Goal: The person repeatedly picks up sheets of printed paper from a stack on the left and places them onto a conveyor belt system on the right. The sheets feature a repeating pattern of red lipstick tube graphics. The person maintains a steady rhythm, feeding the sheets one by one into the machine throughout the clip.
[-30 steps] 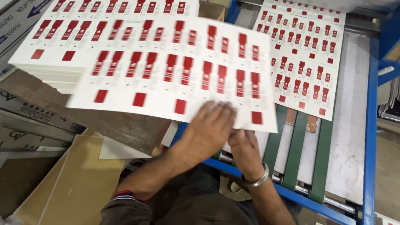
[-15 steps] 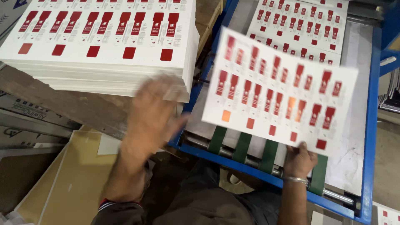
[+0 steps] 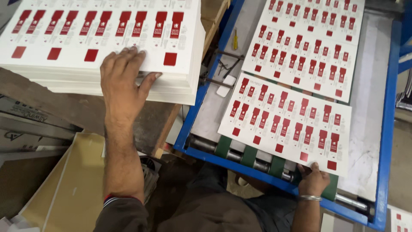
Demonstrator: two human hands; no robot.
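A thick stack of white sheets printed with rows of red shapes [image 3: 64,47] lies on a wooden board at the upper left. My left hand [image 3: 122,81] rests flat on the stack's near edge, fingers spread. My right hand [image 3: 313,179] pinches the near edge of one printed sheet [image 3: 285,120], which lies on the green belts [image 3: 249,155] of the blue-framed feeder [image 3: 191,122]. Another printed sheet [image 3: 307,45] lies farther along the feeder, overlapping the first one's far edge.
A yellow-handled screwdriver [image 3: 235,39] lies on the grey feeder plate beside the stack. Metal rollers [image 3: 201,144] run along the feeder's near edge. Brown cardboard sheets [image 3: 64,180] and flat boxes [image 3: 25,124] lie at lower left.
My right hand has carried one sheet from the stack to the feeder and laid it on the belts. My left hand has moved back left onto the stack.
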